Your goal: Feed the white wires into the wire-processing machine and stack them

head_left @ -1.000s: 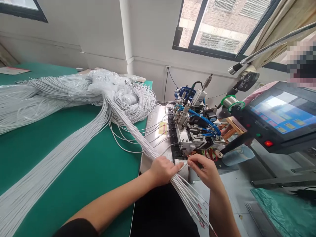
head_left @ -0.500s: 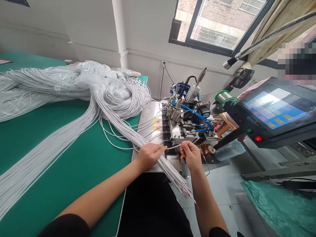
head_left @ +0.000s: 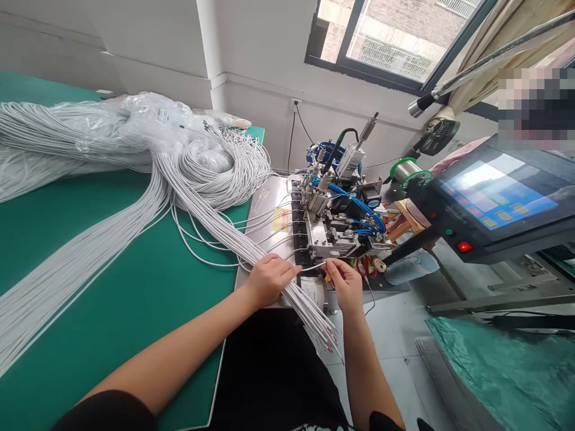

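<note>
A thick bundle of white cables runs down across the metal plate, its reddish ends hanging past the plate's front edge. My left hand is closed over this bundle, and a single cable stretches from its fingertips to the right. My right hand pinches that cable near its end, just in front of the machine with blue air hoses. Several other cables lead from the bundle into the machine's dark row of slots. The exact tip in my right fingers is too small to make out.
A green table on the left carries more cables and plastic wrapping. To the right are a control screen, a solder wire spool, red-handled scissors and a plastic container. Another person is partly visible behind the screen.
The view has shifted slightly. My right hand has opened its pose a little, with its fingers more extended around the cable end. My left hand stays on the bundle.
</note>
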Motion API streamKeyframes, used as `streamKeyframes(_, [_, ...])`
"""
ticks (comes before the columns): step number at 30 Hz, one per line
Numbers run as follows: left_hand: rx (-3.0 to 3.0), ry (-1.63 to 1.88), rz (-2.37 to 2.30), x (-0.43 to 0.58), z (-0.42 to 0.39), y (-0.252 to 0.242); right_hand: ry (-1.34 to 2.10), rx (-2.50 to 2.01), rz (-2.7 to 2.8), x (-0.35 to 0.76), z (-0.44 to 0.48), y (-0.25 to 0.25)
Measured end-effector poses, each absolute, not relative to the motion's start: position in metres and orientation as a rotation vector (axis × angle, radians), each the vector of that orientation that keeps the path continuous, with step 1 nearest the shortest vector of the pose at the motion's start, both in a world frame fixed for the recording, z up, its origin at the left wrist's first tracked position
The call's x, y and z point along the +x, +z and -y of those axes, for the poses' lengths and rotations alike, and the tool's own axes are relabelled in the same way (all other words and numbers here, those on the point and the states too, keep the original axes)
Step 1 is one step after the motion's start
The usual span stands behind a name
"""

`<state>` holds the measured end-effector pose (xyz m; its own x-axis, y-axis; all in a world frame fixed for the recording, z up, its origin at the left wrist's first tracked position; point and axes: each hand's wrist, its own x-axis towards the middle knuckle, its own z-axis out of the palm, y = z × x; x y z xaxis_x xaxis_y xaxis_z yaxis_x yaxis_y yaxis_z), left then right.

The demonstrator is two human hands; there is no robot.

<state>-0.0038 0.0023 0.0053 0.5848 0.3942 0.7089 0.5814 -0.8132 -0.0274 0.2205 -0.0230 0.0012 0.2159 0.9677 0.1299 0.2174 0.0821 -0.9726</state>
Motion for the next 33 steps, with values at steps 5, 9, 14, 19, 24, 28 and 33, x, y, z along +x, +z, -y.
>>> streamKeyframes(5, [-2.576, -1.019, 0.836, -0.004, -0.002, 0.003, 0.938, -1.322, 1.205, 0.214, 0.026, 0.006])
streamKeyframes(9, [-2.588, -1.010, 0.858, -0.004, -0.003, 0.000, 1.047, -1.348, 1.199, 0.219, 0.025, 0.008])
streamKeyframes(14, [-2.589, -0.983, 0.911, -0.003, -0.002, -0.001, 0.875, -1.516, 1.436, 0.228, 0.023, 0.009])
streamKeyframes(19, [-2.592, -0.936, 0.963, -0.002, -0.002, 0.001, 0.663, -1.580, 1.621, 0.228, 0.020, 0.008])
streamKeyframes(24, [-2.632, -0.900, 1.006, 0.000, -0.002, 0.001, 0.801, -1.500, 1.563, 0.229, 0.008, -0.006])
streamKeyframes(28, [-2.647, -0.867, 1.040, 0.001, -0.002, 0.002, 1.011, -1.408, 1.349, 0.226, -0.001, -0.021])
streamKeyframes(33, [-2.647, -0.860, 1.030, 0.000, -0.003, 0.001, 1.140, -1.398, 1.110, 0.217, -0.003, -0.033])
